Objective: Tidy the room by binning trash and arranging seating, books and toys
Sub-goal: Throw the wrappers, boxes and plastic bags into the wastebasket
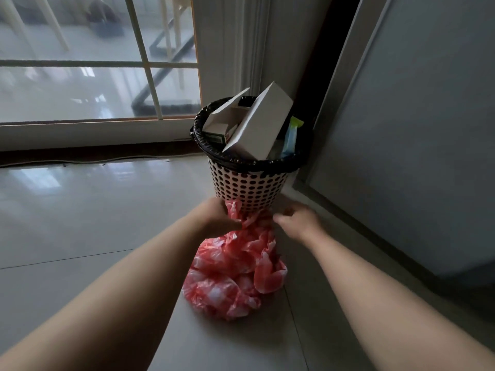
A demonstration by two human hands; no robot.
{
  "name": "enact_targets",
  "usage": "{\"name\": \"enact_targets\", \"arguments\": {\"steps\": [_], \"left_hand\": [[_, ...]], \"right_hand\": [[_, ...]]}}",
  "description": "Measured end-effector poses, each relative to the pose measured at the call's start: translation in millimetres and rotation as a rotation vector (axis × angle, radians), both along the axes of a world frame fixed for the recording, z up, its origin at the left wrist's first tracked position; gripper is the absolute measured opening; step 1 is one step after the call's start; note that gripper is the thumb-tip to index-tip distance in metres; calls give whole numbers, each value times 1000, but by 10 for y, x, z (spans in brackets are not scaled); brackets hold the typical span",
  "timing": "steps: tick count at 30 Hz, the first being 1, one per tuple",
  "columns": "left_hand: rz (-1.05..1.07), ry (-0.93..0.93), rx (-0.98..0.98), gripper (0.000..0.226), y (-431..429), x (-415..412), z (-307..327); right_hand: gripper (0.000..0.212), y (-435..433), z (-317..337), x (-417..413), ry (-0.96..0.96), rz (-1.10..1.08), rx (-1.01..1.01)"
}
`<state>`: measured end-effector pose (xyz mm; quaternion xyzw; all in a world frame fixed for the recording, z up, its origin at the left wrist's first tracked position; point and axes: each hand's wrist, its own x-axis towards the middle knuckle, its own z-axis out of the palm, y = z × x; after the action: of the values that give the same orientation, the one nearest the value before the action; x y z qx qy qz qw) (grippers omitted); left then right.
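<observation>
A pink perforated waste bin (246, 186) with a black liner stands on the floor in the corner, stuffed with white cardboard boxes (257, 124) and a blue-green wrapper (292, 135). In front of it a red-and-white plastic bag (235, 271) hangs down to the tiles. My left hand (217, 218) is shut on the bag's gathered neck. My right hand (297, 218) hovers just right of the neck, blurred, fingers curled, and I cannot tell whether it touches the bag.
A grey door (415, 129) stands open at the right, close to the bin. A glass-paned window door (101, 62) fills the back left, with a cable (80, 162) along its sill. Glossy floor tiles (80, 223) spread to the left.
</observation>
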<state>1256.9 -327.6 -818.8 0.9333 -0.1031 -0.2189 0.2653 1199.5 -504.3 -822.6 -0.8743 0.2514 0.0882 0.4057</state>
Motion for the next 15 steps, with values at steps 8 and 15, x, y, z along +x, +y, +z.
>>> {"name": "enact_targets", "arguments": {"steps": [8, 15], "left_hand": [[97, 333, 179, 137, 229, -63, -761], [-69, 346, 316, 122, 102, -170, -1085]], "right_hand": [[73, 107, -668, -7, 260, 177, 111], [49, 237, -967, 4, 315, 265, 151]]}}
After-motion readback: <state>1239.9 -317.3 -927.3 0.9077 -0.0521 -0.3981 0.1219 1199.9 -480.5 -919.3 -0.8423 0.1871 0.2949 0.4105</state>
